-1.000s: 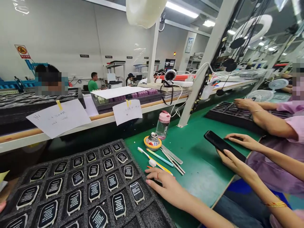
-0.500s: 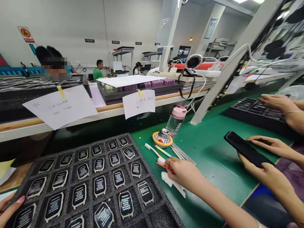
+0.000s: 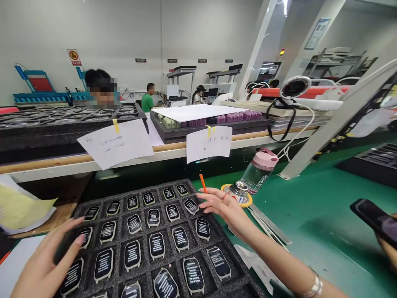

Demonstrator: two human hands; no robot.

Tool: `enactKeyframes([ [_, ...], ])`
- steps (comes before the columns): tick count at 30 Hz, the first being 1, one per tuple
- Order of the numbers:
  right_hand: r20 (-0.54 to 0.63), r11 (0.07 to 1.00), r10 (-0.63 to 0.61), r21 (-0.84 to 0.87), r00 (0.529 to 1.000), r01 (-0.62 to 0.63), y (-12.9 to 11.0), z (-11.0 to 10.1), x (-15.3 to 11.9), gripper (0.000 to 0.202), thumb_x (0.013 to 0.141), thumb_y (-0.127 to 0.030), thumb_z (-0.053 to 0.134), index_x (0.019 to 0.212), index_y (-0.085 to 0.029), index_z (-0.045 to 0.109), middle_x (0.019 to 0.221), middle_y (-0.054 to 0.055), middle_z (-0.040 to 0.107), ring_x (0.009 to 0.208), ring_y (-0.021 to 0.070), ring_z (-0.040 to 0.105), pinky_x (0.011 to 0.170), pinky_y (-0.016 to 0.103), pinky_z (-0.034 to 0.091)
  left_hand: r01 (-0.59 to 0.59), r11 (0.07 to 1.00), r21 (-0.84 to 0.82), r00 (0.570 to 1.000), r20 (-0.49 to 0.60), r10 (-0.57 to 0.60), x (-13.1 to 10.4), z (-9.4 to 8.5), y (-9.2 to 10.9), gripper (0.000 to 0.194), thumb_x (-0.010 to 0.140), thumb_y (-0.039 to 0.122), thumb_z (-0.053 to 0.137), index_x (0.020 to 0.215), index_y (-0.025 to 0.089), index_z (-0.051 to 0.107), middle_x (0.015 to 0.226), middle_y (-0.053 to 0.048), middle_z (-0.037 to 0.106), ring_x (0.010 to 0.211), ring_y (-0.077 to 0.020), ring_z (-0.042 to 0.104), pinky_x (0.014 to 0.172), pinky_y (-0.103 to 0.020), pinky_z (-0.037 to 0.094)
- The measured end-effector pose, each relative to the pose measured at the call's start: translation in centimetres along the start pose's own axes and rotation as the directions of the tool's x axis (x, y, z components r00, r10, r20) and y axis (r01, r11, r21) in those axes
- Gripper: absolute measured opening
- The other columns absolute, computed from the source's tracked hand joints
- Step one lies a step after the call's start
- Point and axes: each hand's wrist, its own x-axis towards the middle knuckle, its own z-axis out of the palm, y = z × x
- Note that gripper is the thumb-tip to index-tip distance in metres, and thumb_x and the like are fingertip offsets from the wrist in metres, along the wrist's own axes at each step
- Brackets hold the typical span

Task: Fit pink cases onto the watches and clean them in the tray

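A black foam tray holds several watch faces with lit text on their screens, one per compartment. My left hand is over the tray's left side, fingers apart, holding nothing. At the tray's upper right corner is my right hand, its fingers close to a watch face in the top right area. An orange stick rises from between the thumb side and fingers of my right hand, which holds it. One compartment at the lower right has no watch in it.
Right of the tray are a pink-lidded bottle, a metal jar on a yellow dish, metal strips and white paper. Another person's hand holds a black phone. A shelf with trays and paper notes runs behind.
My right hand has lifted the orange stick from beside the brushes and moved left to the tray's corner. My left hand has come further over the tray. The view has turned left.
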Motion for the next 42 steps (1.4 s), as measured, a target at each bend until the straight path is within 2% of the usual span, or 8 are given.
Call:
enactKeyframes([
  [2, 0.013, 0.999, -0.045, -0.006, 0.999, 0.045, 0.4, 1.8, 1.3, 0.040, 0.101, -0.048, 0.038, 0.112, -0.017, 0.061, 0.101, 0.014, 0.076, 0.088, 0.0249, 0.074, 0.078, 0.040, 0.060, -0.161, 0.987, 0.017, 0.983, 0.088, 0.159, 0.3, 0.8, 3.1, 0.032, 0.094, 0.056, 0.047, 0.123, 0.046, 0.058, 0.136, 0.007, 0.062, 0.134, -0.0307, 0.052, 0.117, -0.058, 0.036],
  [4, 0.040, 0.992, -0.107, -0.057, 0.993, 0.109, 0.6, 3.3, 2.3, 0.033, 0.102, -0.041, 0.039, 0.105, -0.020, 0.063, 0.101, 0.011, 0.076, 0.097, 0.0261, 0.072, 0.096, 0.048, 0.053, -0.321, 0.944, 0.075, 0.930, 0.214, 0.299, 0.7, 2.5, 5.9, 0.038, 0.095, 0.053, 0.048, 0.127, 0.037, 0.061, 0.150, -0.002, 0.052, 0.141, -0.0327, 0.045, 0.116, -0.057, 0.038],
  [8, 0.197, 0.946, -0.249, -0.162, 0.948, 0.282, 0.4, 5.1, 3.6, 0.021, 0.098, -0.025, 0.045, 0.105, -0.025, 0.064, 0.112, 0.004, 0.075, 0.124, 0.0248, 0.061, 0.122, 0.056, 0.017, -0.440, 0.880, 0.180, 0.865, 0.349, 0.361, 2.1, 5.9, 9.3, 0.065, 0.093, 0.057, 0.051, 0.146, 0.020, 0.048, 0.163, -0.017, 0.031, 0.149, -0.0400, 0.028, 0.114, -0.061, 0.038],
  [10, 0.262, 0.921, -0.279, -0.199, 0.924, 0.334, 0.1, 5.5, 4.0, 0.020, 0.098, -0.021, 0.044, 0.105, -0.025, 0.063, 0.114, 0.004, 0.075, 0.131, 0.0251, 0.056, 0.122, 0.058, 0.013, -0.456, 0.869, 0.189, 0.856, 0.361, 0.370, 3.1, 6.9, 10.0, 0.072, 0.093, 0.060, 0.050, 0.147, 0.013, 0.046, 0.162, -0.024, 0.029, 0.150, -0.0416, 0.023, 0.116, -0.062, 0.032],
  [18, 0.332, 0.883, -0.270, -0.289, 0.904, 0.370, -0.2, 5.6, 4.4, 0.011, 0.095, -0.017, 0.044, 0.094, -0.024, 0.053, 0.115, 0.006, 0.074, 0.138, 0.0278, 0.049, 0.119, 0.064, 0.012, -0.491, 0.852, 0.182, 0.845, 0.335, 0.416, 4.9, 8.3, 10.4, 0.065, 0.093, 0.062, 0.050, 0.145, 0.023, 0.051, 0.164, -0.019, 0.028, 0.151, -0.0425, 0.018, 0.118, -0.065, 0.024],
  [27, 0.200, 0.902, -0.216, -0.334, 0.955, 0.274, 1.0, 4.3, 3.5, 0.014, 0.087, -0.020, 0.048, 0.093, -0.025, 0.037, 0.129, 0.017, 0.067, 0.138, 0.0292, 0.049, 0.115, 0.068, 0.020, -0.487, 0.858, 0.162, 0.853, 0.299, 0.428, 5.2, 8.5, 9.9, 0.064, 0.094, 0.061, 0.047, 0.145, 0.022, 0.050, 0.165, -0.017, 0.026, 0.152, -0.0403, 0.018, 0.119, -0.064, 0.023],
  [33, 0.141, 0.904, -0.226, -0.339, 0.964, 0.261, 2.5, 3.4, 3.0, 0.017, 0.086, -0.020, 0.047, 0.088, -0.027, 0.032, 0.125, 0.017, 0.070, 0.136, 0.0289, 0.052, 0.114, 0.066, 0.025, -0.482, 0.862, 0.158, 0.852, 0.312, 0.420, 4.9, 7.8, 9.4, 0.065, 0.094, 0.062, 0.047, 0.146, 0.022, 0.049, 0.165, -0.019, 0.026, 0.152, -0.0407, 0.019, 0.119, -0.063, 0.025],
  [42, 0.095, 0.902, -0.242, -0.346, 0.966, 0.260, 2.9, 3.6, 2.7, 0.024, 0.082, -0.016, 0.049, 0.084, -0.027, 0.028, 0.122, 0.017, 0.072, 0.132, 0.0294, 0.056, 0.113, 0.066, 0.028, -0.502, 0.852, 0.153, 0.841, 0.315, 0.439, 5.0, 8.6, 9.6, 0.063, 0.093, 0.061, 0.050, 0.145, 0.026, 0.050, 0.166, -0.014, 0.025, 0.152, -0.0410, 0.019, 0.119, -0.064, 0.025],
])
